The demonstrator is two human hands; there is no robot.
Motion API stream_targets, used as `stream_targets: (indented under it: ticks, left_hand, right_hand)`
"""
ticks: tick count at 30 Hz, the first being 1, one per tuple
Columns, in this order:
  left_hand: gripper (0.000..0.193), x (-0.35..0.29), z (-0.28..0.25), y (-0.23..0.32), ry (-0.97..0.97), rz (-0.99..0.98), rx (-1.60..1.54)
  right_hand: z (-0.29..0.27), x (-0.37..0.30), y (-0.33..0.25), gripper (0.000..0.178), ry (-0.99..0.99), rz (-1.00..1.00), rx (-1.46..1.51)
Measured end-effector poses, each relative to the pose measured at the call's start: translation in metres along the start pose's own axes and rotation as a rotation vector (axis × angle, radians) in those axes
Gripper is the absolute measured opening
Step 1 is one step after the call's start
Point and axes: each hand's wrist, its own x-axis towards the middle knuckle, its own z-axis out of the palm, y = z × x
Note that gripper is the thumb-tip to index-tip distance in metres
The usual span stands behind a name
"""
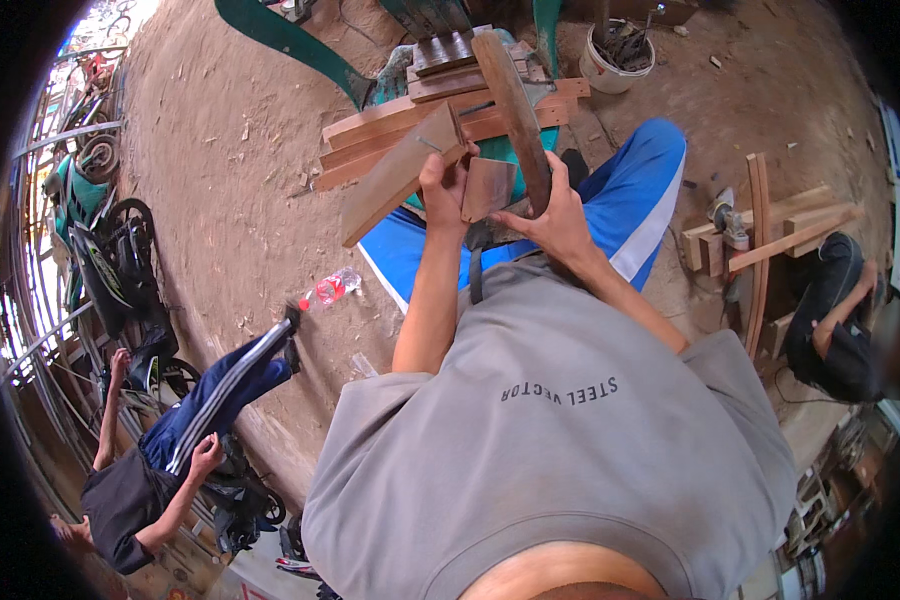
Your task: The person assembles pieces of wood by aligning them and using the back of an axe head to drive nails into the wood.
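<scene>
In front of my lap, my left hand (446,192) is closed on a thick wooden board (395,182), which slants down to the left. A thin, dark, nail-like bit (428,143) shows on that board near my thumb. My right hand (558,218) grips the lower end of a long, slightly curved wooden bar (513,105) that points away from me. Between both hands is a short wooden block (489,189), its near edge by my right thumb. Whether the block is joined to the board or the bar, I cannot tell.
Ahead, wooden planks (355,132) lie across a green plastic chair (378,95). A white bucket (617,62) of tools stands beyond, right. A plastic bottle (332,288) lies left. One person (185,430) sits left; another (835,310) sits right near stacked lumber (805,222) and a power tool (730,222).
</scene>
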Motion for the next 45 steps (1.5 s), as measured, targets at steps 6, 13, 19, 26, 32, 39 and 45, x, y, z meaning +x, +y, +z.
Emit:
stream_targets:
  ticks: [6,13,19,26,32,39,45]
  left_hand:
    - [0.053,-0.018,0.001,-0.008,-0.129,-0.108,0.238]
    - [0.06,-0.016,0.02,-0.015,-0.169,0.19,0.558]
    - [0.069,-0.012,0.021,-0.014,-0.24,0.086,0.609]
    - [0.06,-0.012,0.027,-0.014,-0.256,0.114,0.849]
    - [0.028,-0.021,0.033,-0.017,-0.375,-0.063,0.836]
    - [0.037,-0.034,0.028,-0.046,-0.316,-0.088,0.657]
    - [0.053,-0.036,0.033,-0.055,-0.326,0.065,0.727]
  right_hand:
    - [-0.019,-0.01,0.032,0.087,0.027,0.106,0.061]
    - [-0.079,-0.036,-0.007,0.059,0.001,0.237,0.206]
    - [-0.103,-0.042,-0.06,0.053,0.051,0.25,0.345]
    - [-0.112,-0.029,-0.083,0.039,-0.073,0.275,0.699]
    - [-0.107,-0.04,-0.069,0.041,-0.078,0.296,0.485]
    - [-0.102,-0.049,-0.072,0.043,-0.014,0.307,0.318]
    - [-0.098,-0.062,-0.066,0.045,-0.044,0.339,0.265]
